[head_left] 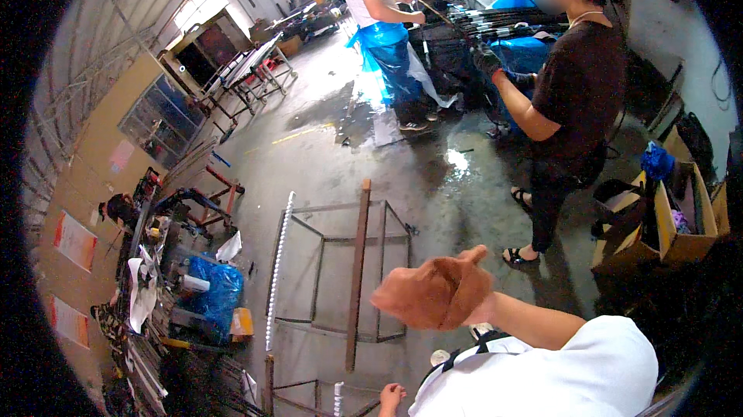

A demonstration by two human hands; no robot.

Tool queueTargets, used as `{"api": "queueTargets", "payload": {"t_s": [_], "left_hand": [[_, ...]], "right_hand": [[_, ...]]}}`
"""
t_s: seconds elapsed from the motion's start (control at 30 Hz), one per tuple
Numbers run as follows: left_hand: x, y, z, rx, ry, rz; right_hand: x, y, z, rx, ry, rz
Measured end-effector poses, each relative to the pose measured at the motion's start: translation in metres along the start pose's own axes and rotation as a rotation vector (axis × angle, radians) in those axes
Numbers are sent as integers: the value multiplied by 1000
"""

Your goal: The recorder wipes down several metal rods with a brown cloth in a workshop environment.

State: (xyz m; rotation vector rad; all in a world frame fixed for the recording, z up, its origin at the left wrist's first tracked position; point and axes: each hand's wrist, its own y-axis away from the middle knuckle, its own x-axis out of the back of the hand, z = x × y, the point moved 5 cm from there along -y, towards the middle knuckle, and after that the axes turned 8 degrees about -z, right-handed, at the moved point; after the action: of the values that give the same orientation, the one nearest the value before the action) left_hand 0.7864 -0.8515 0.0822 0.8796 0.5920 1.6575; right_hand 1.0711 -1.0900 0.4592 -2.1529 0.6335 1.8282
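Note:
My right hand reaches in from the lower right, wrapped in brown fabric that looks like a work glove or cloth. Its fingers are hidden by the folds. My left hand shows bare at the lower edge with curled fingers, and whatever it may hold cannot be made out. Left of the right hand stands a thin metal frame. A long brown bar lies across its top, apart from both hands. Along the frame's left side runs a white notched strip. A shorter white strip is close to my left hand.
A person in dark clothes and another in a blue apron work at a rack of dark rods. Open cardboard boxes stand at right. At left is a cluttered bench with blue plastic. Wet patches mark the floor.

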Motion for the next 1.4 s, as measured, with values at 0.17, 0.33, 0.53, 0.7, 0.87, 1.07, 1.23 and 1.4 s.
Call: {"api": "queueTargets", "payload": {"t_s": [0.17,0.33,0.53,0.7,0.87,1.07,1.23,1.4], "left_hand": [[-7,5,-24,40,-33,13],[-10,18,-59,65,-62,42],[-7,13,-63,5,-147,70],[-1,7,-71,-106,-308,136],[-6,15,19,-128,-47,23],[-77,-56,267,-521,449,-222],[-148,-106,404,-486,1051,-390],[-187,-125,445,-680,1350,-216]], "right_hand": [[125,-19,57,-211,-369,-330],[23,-20,44,-293,-139,-256],[33,-20,41,-206,-150,-328],[66,-23,76,-340,-378,-482],[63,-17,79,-378,-166,-194],[53,22,68,-327,-277,-256],[65,55,48,-289,-136,-60],[90,83,11,-82,-82,-96]]}}
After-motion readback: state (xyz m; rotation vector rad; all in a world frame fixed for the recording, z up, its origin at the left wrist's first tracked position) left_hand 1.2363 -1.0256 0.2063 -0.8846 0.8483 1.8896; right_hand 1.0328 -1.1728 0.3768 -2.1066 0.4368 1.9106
